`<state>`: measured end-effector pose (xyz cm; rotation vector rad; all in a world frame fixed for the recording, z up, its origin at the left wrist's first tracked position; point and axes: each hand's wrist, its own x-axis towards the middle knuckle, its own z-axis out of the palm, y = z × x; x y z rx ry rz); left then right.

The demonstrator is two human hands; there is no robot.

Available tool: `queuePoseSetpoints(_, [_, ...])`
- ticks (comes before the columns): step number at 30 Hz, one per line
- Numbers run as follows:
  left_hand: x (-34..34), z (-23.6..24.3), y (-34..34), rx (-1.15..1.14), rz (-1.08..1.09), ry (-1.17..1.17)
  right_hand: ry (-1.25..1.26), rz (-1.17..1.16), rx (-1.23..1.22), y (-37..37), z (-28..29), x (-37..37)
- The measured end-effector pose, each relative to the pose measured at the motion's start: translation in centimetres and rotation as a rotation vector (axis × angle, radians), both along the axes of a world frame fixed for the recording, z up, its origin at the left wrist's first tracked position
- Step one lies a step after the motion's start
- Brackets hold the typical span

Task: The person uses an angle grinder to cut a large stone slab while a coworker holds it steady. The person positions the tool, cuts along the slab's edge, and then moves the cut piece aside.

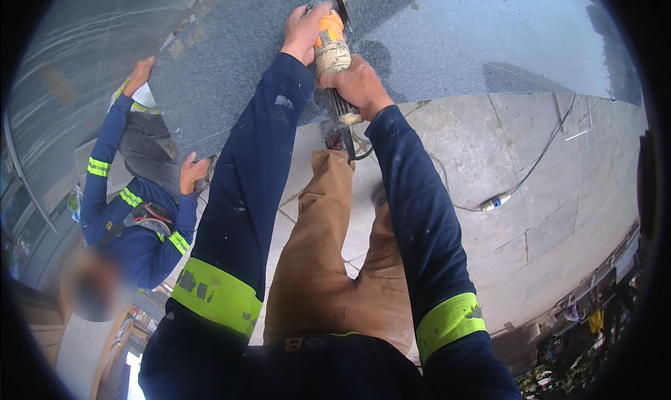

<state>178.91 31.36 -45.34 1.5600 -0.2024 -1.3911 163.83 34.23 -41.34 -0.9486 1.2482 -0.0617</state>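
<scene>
An angle grinder [331,56] with an orange and dusty cream body is held in both my hands over a grey speckled stone slab [231,57]. Its dark disc [340,5] stands on edge at the far end, close to the slab's surface; whether it touches cannot be made out. My left hand [305,34] wraps round the front of the body near the disc. Farther back, my right hand [358,87] is closed round the rear part, by the slab's near edge. From the tool's back end a black cable [360,155] hangs down.
At the left, a co-worker [140,211] in a dark blue top has one hand [142,71] at the slab's left edge and another hand [193,171] by its near corner. A cable with a white and blue connector [495,202] lies on the concrete floor [545,246] to the right.
</scene>
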Motion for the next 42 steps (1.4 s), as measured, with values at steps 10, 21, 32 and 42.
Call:
queuePoseSetpoints(10, [0.3,-0.8,0.6,0.026,0.011,0.040,0.066,0.040,0.006,0.6,0.9,-0.1])
queuePoseSetpoints(21, [-2.3,1.8,3.1,0.059,0.035,0.026,0.098,0.033,0.006,3.1,2.2,-1.7])
queuePoseSetpoints(32, [-1.5,1.2,2.2,0.046,-0.008,0.029,0.088,0.037,-0.014,2.3,1.4,-1.1])
queuePoseSetpoints(42, [-0.3,-0.6,0.7,0.036,0.018,-0.001,0.055,0.020,-0.056,1.1,-0.1,-0.2])
